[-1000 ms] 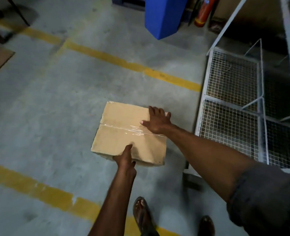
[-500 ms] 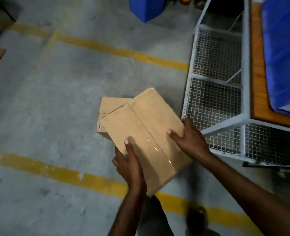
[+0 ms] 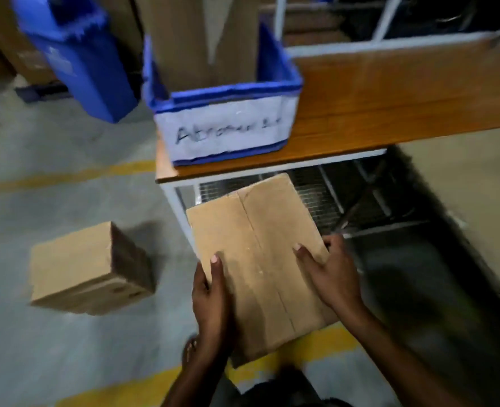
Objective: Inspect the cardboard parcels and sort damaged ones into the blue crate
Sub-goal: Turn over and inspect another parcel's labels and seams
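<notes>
1. Cardboard parcel, plain brown with a seam running down its top face, is held off the floor between both hands, tilted with its far end higher
2. The left hand grips the parcel's near left edge, thumb lying flat on the top face; its fingers are hidden beneath
3. The right hand grips the right edge, thumb on top and fingers curled round the side
4. Beyond the hands and above them, the crate stands at the left end of a wooden counter; it is blue, and a white label with blurred handwriting covers its front
5. A tall cardboard sheet stands upright inside the crate
6. A second parcel lies on the floor, well apart to the left of the hands
7. Wire mesh under the counter shows just past the held parcel's far end
8. A blue bin, blurred, is far ahead and to the left
9. A yellow line crosses the floor beneath the hands
</notes>
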